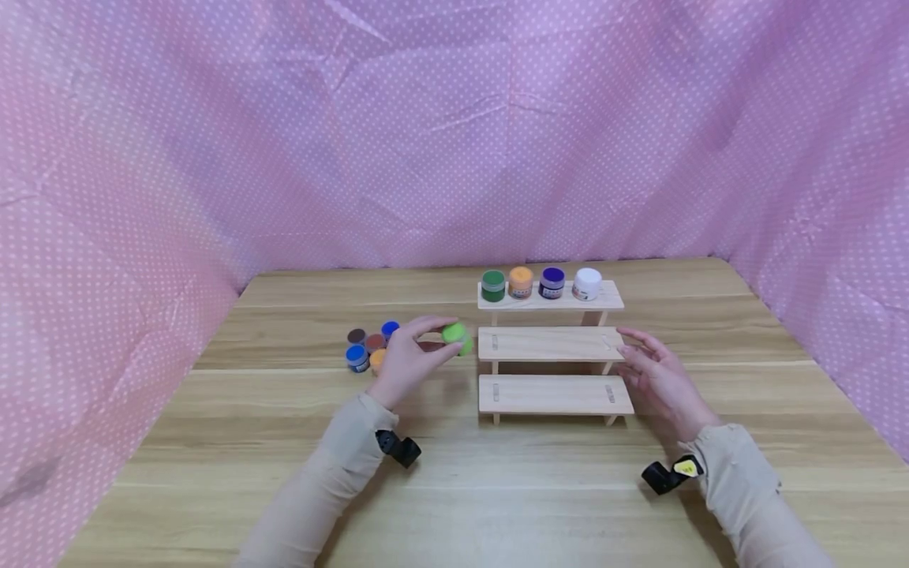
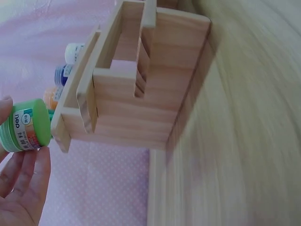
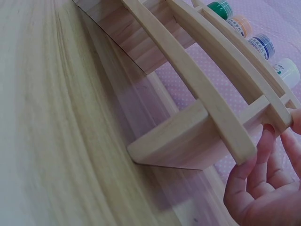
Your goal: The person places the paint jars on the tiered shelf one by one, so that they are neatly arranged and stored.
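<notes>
My left hand (image 1: 412, 356) pinches a light green paint jar (image 1: 457, 337) between thumb and fingers, just left of a three-tier wooden shelf (image 1: 550, 345). In the left wrist view the jar (image 2: 29, 125) has a label reading "deli" and is tilted on its side in that tilted picture. My right hand (image 1: 662, 384) is at the shelf's right end; the right wrist view has its thumb and fingers (image 3: 265, 146) gripping the end of the middle board. On the top tier stand a green jar (image 1: 493, 285), an orange jar (image 1: 521, 282), a dark blue jar (image 1: 551, 282) and a white jar (image 1: 587, 284).
Left of the left hand, several paint jars cluster on the wooden table (image 1: 284, 410): a blue one (image 1: 357, 358), a dark brown one (image 1: 357, 337), a reddish-brown one (image 1: 375, 342) and others partly hidden by the hand. A pink dotted cloth (image 1: 454, 158) hangs behind and beside the table.
</notes>
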Tool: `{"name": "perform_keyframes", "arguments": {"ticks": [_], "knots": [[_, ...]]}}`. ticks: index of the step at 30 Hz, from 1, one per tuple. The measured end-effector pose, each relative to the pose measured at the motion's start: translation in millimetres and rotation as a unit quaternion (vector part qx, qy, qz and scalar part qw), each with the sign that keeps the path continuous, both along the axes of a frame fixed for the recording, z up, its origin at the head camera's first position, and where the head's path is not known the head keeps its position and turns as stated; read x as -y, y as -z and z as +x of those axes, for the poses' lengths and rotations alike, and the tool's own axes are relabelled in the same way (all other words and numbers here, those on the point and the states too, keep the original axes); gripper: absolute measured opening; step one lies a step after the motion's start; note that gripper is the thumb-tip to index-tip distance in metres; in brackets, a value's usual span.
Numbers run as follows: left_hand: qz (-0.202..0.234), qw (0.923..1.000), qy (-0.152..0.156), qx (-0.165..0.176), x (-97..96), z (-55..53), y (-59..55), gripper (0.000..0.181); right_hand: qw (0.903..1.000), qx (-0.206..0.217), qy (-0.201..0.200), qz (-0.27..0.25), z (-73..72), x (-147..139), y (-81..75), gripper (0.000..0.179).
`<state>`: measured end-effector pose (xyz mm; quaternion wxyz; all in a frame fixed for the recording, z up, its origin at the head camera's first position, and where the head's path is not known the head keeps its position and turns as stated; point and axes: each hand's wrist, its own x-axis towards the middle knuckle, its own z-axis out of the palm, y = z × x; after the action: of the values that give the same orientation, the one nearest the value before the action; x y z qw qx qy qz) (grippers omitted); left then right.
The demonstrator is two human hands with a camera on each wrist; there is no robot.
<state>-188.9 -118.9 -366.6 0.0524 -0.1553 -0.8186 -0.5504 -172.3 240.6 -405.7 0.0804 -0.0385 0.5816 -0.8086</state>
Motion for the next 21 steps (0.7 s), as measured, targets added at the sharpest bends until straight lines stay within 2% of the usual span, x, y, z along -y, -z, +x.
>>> {"name": "perform_keyframes", "arguments": {"ticks": [5,12,16,21], "knots": [[0.018,0.9998,0.007,0.003,-11.8,1.2,-3.8,0.036,1.0,0.006,-0.001,0.005,-0.5,-1,-1.1,0.025],[0.021,0.9998,-0.004,-0.002,-23.5,2.6,-7.7,0.035,0.9997,0.008,-0.006,0.022,-0.4,0,-2.0,0.025],[0.044,0.9989,0.006,-0.013,-32.6,0.9,-10.6,0.035,0.9996,0.01,-0.005,0.025,-0.1,0,-2.8,0.026],[0.062,0.9979,0.019,-0.001,-48.6,-0.8,-15.2,0.036,0.9994,0.013,-0.006,0.032,-0.6,-1,-2.4,0.027]]}}
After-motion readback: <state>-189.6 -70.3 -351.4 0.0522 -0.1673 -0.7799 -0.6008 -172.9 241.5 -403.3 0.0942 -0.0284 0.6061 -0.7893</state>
